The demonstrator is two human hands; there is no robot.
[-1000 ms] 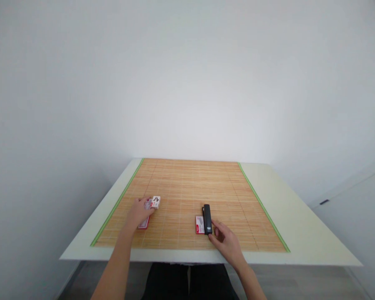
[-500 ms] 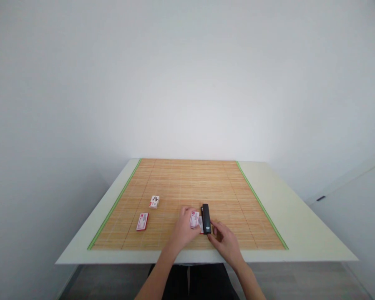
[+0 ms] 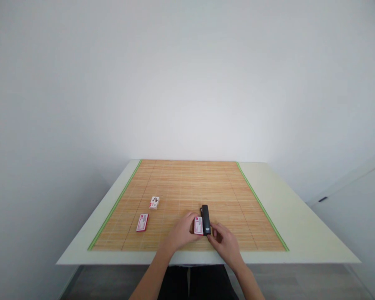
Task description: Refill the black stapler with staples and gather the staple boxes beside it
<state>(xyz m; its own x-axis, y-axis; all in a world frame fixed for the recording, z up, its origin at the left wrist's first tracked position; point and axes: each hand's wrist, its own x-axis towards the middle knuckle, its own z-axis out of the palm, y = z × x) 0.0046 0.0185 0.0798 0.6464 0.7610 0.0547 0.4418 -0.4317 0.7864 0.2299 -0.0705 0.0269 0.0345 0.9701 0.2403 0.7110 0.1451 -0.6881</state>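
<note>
A black stapler lies on the bamboo mat near its front edge. My right hand touches the stapler's near end with curled fingers. My left hand pinches a small red-and-white box that sits against the stapler's left side. Two more small red-and-white boxes lie to the left: one farther back, one nearer to me. Neither is touched.
The mat has green edging and covers the middle of a pale table. A white wall stands behind the table. A white cabinet with a dark handle is at the right.
My left hand left the two boxes on the left and moved right to the box beside the stapler. My right hand stayed at the stapler's near end.
</note>
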